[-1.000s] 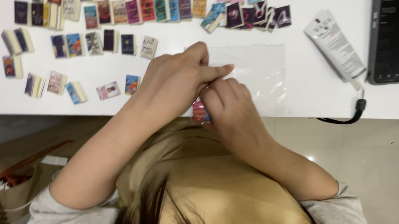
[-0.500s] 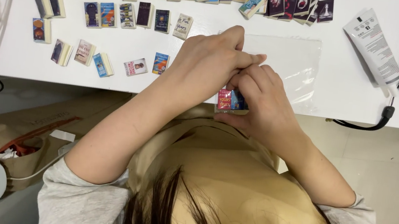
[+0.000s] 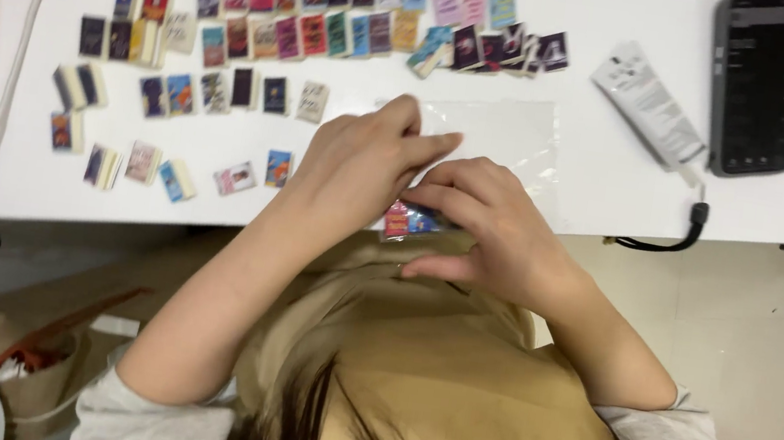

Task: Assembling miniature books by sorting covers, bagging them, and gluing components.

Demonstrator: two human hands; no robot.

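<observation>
At the far left a pale cable (image 3: 0,113) runs down the white table (image 3: 617,194) and over its near edge. Right of it, scattered miniature books (image 3: 166,95) lie in loose rows, with tidier rows of tiny colourful covers (image 3: 340,1) further away toward the far edge.

Your left hand (image 3: 359,160) hovers at the table's near edge, fingers curled, thumb and forefinger pinched toward your other hand; it seems to grip the same small piece, though its fingertips are partly hidden.

Just below and between both hands sits the small red and blue miniature book (image 3: 409,221), right at the table's near edge. Your right hand (image 3: 487,228) is closed around it, fingers bent over the top, thumb underneath.

Behind your hands a clear plastic sheet (image 3: 513,140) lies flat on the table. Further right lies a white tube (image 3: 649,108), angled, and beyond it a dark phone (image 3: 755,81) with a black cord (image 3: 672,237) looping off the near edge.
</observation>
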